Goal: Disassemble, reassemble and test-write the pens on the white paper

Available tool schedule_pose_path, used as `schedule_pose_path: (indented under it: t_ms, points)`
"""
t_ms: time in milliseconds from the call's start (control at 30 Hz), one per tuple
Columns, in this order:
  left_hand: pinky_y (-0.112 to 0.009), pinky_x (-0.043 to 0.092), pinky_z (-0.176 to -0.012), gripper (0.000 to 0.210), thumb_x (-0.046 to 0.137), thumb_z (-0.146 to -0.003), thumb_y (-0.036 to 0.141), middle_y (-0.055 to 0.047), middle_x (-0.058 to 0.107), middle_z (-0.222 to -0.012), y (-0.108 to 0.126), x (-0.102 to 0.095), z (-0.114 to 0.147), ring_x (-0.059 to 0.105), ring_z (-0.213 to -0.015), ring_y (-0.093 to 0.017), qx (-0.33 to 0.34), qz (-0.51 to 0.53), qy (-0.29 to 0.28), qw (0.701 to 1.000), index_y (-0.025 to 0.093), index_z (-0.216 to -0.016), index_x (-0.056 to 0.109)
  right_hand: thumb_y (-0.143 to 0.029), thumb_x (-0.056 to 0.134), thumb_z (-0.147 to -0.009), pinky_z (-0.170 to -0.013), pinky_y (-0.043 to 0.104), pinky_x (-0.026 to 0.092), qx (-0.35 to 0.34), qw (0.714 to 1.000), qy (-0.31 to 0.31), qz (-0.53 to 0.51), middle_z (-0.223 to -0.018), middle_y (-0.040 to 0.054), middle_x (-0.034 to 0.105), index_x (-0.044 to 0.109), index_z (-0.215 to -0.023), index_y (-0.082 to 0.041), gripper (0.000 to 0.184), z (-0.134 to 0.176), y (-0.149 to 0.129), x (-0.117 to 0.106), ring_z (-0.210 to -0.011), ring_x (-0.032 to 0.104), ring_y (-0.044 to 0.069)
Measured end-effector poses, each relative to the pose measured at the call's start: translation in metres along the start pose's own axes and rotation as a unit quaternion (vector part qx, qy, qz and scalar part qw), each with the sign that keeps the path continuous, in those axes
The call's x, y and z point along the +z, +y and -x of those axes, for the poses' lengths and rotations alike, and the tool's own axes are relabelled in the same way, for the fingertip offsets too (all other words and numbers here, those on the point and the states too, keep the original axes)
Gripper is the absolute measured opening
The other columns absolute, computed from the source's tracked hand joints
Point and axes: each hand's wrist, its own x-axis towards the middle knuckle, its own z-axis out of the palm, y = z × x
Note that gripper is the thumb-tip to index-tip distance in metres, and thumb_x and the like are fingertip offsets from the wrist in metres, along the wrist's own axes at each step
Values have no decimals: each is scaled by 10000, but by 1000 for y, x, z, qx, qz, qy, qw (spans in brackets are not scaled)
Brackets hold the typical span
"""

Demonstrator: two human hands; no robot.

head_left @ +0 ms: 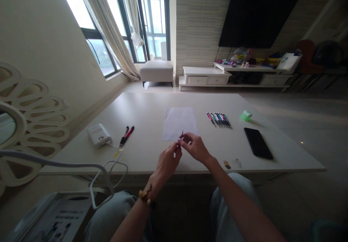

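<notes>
Both hands meet over the near edge of a white sheet of paper point(179, 120) on the table. Between them is a slim pen point(182, 134), its dark thin end pointing up and away from me. My left hand point(168, 159) pinches its lower part, where a bit of dark red shows between the fingers. The fingertips of my right hand point(195, 147) close on the pen just above. Most of the pen's body is hidden by the fingers. A few lines of faint writing run along the paper's near edge.
Several pens point(219, 120) lie in a row right of the paper; a black and a red pen point(127, 136) lie left. A white power bank point(99, 135) trails a cable. A black phone point(258, 143), green-and-white small container point(246, 115) and small sticker point(227, 165) are at right.
</notes>
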Motion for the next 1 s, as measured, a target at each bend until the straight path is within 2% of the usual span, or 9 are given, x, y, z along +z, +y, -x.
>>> schedule_pose_path:
  t_ms: [133,300,433,533,733,900,1000]
  points:
    - [-248,419,-700,189,391,-897,249,-33,651,-889,-2,-2,0,585,-774,-146,9,13,4,1000,214,-983,555,-397,543,-817,-543,226,432,4,999,30,-45,-649,18,618,633,-742,-158,266,-2,2,3,-560,535,117]
    - [-263,434,-730,240,360,-927,304,-54,651,-919,-9,-1,-1,590,-837,-161,-5,77,12,997,194,-899,572,-434,637,-742,-478,220,390,30,994,7,-107,-545,-1,583,620,-629,-156,300,-3,4,8,-494,491,107]
    - [-286,442,-790,225,345,-937,281,-59,644,-947,-15,2,0,589,-891,-170,-20,111,35,993,193,-929,552,-448,678,-696,-434,211,357,64,986,2,-152,-496,-14,553,600,-601,-155,317,-5,7,15,-455,459,95]
    - [-293,435,-801,236,318,-947,269,-64,625,-957,-15,0,1,572,-906,-174,-10,78,49,996,195,-942,542,-462,671,-697,-412,206,329,84,982,10,-168,-471,-28,515,565,-580,-160,341,-7,10,20,-431,423,83]
    - [-325,414,-809,243,314,-950,257,-62,595,-905,-12,-2,4,541,-893,-195,13,-75,69,995,203,-959,551,-499,671,-679,-396,211,303,103,983,36,-149,-450,-36,481,530,-548,-169,383,-6,11,21,-412,396,83]
    - [-321,420,-797,250,314,-952,248,-66,603,-911,-13,0,2,542,-880,-191,14,-66,86,994,193,-961,558,-477,692,-672,-398,209,299,108,976,34,-188,-471,-42,482,557,-596,-167,347,-4,8,22,-421,398,82]
    - [-318,423,-809,228,345,-945,254,-62,610,-938,-15,1,2,552,-899,-189,20,-40,70,997,203,-1031,550,-473,701,-666,-401,208,304,111,974,30,-197,-482,-39,491,563,-605,-165,342,-4,8,24,-429,406,83]
